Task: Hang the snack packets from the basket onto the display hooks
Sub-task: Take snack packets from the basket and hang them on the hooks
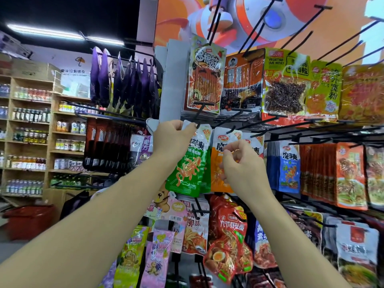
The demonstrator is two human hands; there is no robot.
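Two bare forearms reach up from the bottom edge toward a hanging snack display. The left hand (173, 137) pinches the white top edge of a green snack packet (187, 165) with curled fingers (176, 126), holding it up at the tip of a black hook (199, 119). The right hand (242, 165) hovers just beside it, in front of an orange packet (216, 173), fingers curled inward; I cannot tell whether they hold anything. Rows of packets fill the display rack (311, 132), most printed in Chinese. One yellow-green packet (284, 84) reads "VEGETAR IAN MEAT", and the lowest ones are cut off by the frame. A red basket (29, 219) sits on the floor at the far left, its contents hidden. Beyond it, wooden shelves (31, 142) hold bottles too blurred to read, purple packets (124, 84) hang on a side rack, and an orange cartoon poster (249, 19) rises under ceiling strip lights (62, 34).
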